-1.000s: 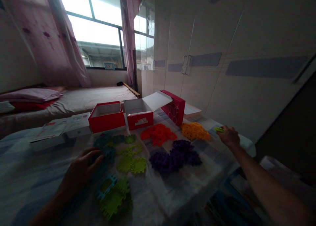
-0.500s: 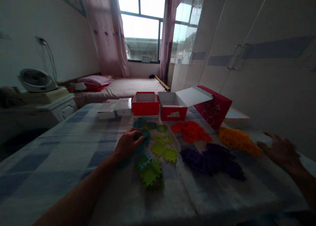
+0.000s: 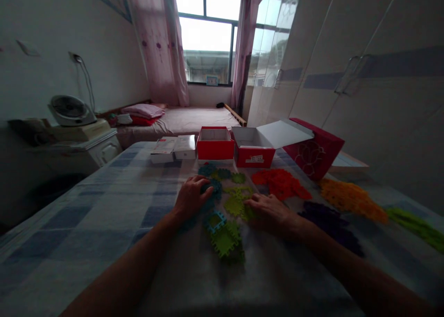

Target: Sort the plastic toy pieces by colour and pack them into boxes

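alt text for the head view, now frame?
Two bare hands rest on a table among toothed plastic tiles: the left hand on a teal tile, the right hand on a green tile. Red boxes stand behind.

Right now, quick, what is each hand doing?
Left hand: palm down, fingers curled over a teal puzzle piece; a real grip cannot be told.
Right hand: open, fingertips resting on a lime green puzzle piece.

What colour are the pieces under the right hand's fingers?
Lime green pieces, under the right hand; head view.
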A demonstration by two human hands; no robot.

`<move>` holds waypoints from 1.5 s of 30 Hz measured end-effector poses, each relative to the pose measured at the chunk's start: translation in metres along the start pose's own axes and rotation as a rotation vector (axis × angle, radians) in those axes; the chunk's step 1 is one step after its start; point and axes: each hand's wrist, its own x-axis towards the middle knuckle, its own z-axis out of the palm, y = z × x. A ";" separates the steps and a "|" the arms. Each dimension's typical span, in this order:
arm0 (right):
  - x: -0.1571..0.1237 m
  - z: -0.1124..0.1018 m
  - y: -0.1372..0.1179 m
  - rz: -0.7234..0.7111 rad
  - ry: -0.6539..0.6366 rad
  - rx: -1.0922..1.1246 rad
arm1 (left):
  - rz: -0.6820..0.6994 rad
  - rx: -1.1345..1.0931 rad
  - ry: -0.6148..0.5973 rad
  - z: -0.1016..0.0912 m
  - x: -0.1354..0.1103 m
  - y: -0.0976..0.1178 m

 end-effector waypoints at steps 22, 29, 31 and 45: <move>0.054 0.014 0.007 0.088 0.081 0.232 | 0.492 -0.161 -0.450 -0.010 -0.008 0.025; 0.054 0.010 0.000 0.134 0.205 0.193 | 0.468 -0.191 -0.432 -0.002 -0.010 0.024; 0.055 0.014 -0.003 0.119 0.262 0.181 | 0.464 -0.203 -0.428 0.000 -0.010 0.022; 0.039 0.013 0.018 0.012 0.159 0.290 | 0.362 -0.191 -0.446 -0.003 -0.013 0.027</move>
